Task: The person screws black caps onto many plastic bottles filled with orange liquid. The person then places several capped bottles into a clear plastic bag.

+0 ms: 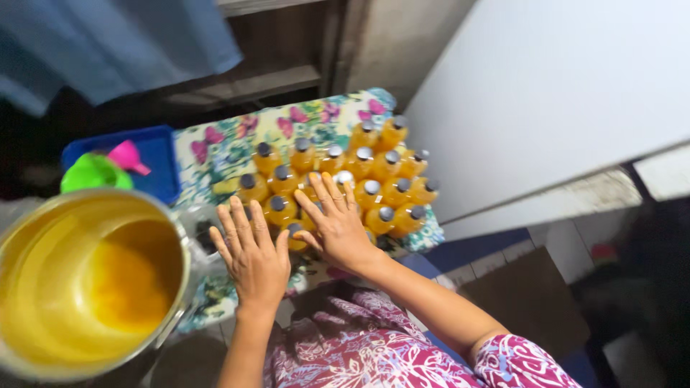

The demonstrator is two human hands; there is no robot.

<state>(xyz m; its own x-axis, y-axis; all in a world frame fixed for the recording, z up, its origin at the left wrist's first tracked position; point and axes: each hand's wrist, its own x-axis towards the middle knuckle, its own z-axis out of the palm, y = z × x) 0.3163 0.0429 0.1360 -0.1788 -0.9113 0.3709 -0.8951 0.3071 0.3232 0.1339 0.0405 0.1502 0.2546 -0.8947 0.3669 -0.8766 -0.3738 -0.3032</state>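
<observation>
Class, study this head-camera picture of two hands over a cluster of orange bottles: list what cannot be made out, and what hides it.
1. Head view: bottles under the left hand and right hand are covered, so the full count is hidden.
2. Metal pot of yellow liquid: cut off by the left and bottom edges.
3. Dark items in the clear bag: blurred, too small to identify.
4. Whether the palms touch the caps: unclear.

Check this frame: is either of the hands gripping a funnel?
No: both hands, left hand and right hand, lie flat over the bottles; the funnels sit apart.
</observation>
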